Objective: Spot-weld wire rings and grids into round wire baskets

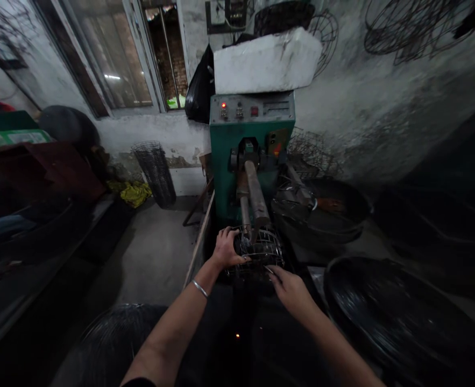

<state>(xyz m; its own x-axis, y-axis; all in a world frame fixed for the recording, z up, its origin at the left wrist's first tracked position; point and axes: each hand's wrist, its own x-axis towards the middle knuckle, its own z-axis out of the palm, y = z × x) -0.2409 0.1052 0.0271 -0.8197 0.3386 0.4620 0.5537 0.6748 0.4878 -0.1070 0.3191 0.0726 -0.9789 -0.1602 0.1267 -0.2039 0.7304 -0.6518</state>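
A small wire cage (261, 251) sits under the metal arms (255, 196) of a green machine (252, 145). My left hand (227, 248) is curled round the cage's left side, a bangle on its wrist. My right hand (288, 287) grips the cage's near right edge with the fingers bent onto the wire. A red lamp glows on the machine's grey control panel (252, 110).
A white foam block (266, 62) lies on top of the machine. Dark round basins (398, 317) (330, 215) stand to the right. A roll of wire mesh (155, 172) leans on the wall at left, with a window (116, 54) above. Wire frames hang on the right wall.
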